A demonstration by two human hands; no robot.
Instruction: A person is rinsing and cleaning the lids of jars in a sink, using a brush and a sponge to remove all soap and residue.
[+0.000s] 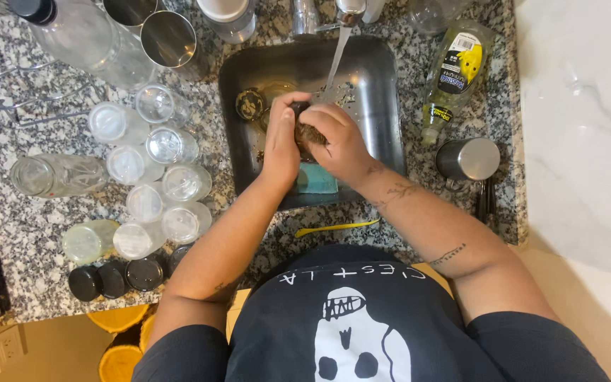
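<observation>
Both hands over the steel sink (380, 106), water running down from the tap (348, 10). My left hand (282, 138) is closing around a dark jar (298, 110); my right hand (337, 138) is gripping a brown scouring pad (310, 133) and pressing it against that jar. Clear glass jars (153, 177) are standing on the granite worktop (22, 247) at left, dish-soap bottle (454, 74) lying at right
</observation>
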